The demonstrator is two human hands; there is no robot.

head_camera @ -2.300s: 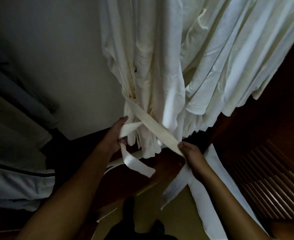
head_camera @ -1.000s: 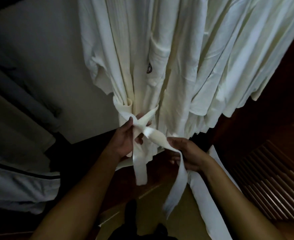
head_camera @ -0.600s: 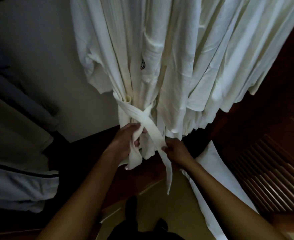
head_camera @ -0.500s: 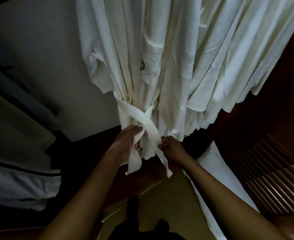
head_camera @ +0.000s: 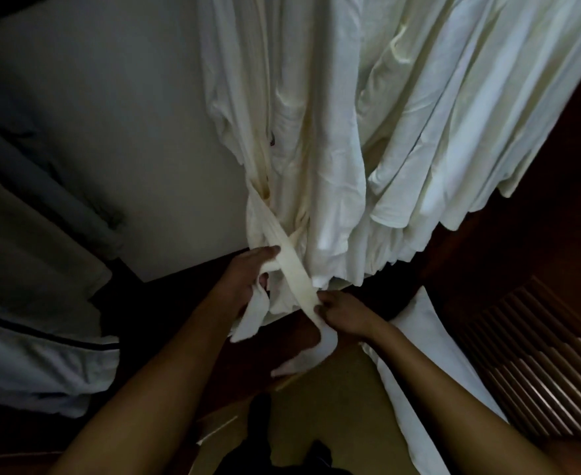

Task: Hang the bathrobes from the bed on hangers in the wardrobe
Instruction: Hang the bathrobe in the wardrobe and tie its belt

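Note:
Several white bathrobes hang side by side in the wardrobe, hangers out of view. The leftmost bathrobe (head_camera: 292,132) has a small dark logo on its chest and a white belt (head_camera: 290,260) crossed over its front. My left hand (head_camera: 248,279) grips one belt end, which dangles below the fist. My right hand (head_camera: 343,311) pinches the other belt end, pulled taut down to the right, with the tail curling under the wrist. More bathrobes (head_camera: 453,114) hang to the right.
A pale wardrobe wall (head_camera: 110,114) stands behind the robes. A dark wooden louvred door (head_camera: 539,365) is at the right. Another white cloth (head_camera: 429,365) hangs by my right forearm. Bedding with a dark stripe (head_camera: 35,337) lies at the left. Beige floor shows below.
The belt ends have been crossed and pulled tighter. My right hand has drawn its end down and to the right; the left hand keeps its hold near the robe's front.

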